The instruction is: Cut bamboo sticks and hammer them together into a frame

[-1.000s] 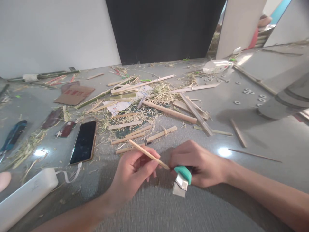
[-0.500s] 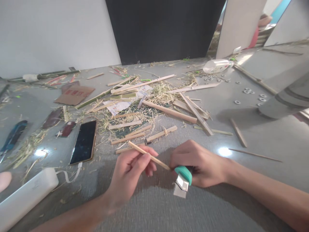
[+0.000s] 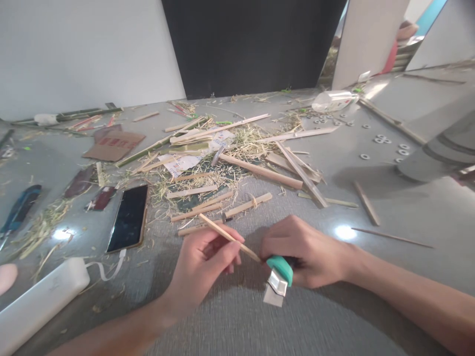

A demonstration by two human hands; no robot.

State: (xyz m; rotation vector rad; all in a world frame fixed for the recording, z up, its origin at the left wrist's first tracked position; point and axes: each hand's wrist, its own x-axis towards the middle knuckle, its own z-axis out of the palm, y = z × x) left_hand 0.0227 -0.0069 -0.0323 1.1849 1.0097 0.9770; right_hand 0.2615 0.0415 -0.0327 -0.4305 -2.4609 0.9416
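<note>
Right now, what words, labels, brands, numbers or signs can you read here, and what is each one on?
None reads clearly.
Brown cardboard: red characters, too blurred to read.
White scraps: printing, too small to read.
Clear bottle: label marks, too small to read.
White power bank: faint mark, unreadable.

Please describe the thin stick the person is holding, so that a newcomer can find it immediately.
On the grey table, look just below the picture's centre. There, the left grip pinches a thin pale stick, slanting down towards the green-and-metal tool. The similar sticks beyond lie loose; only this one is held.
</note>
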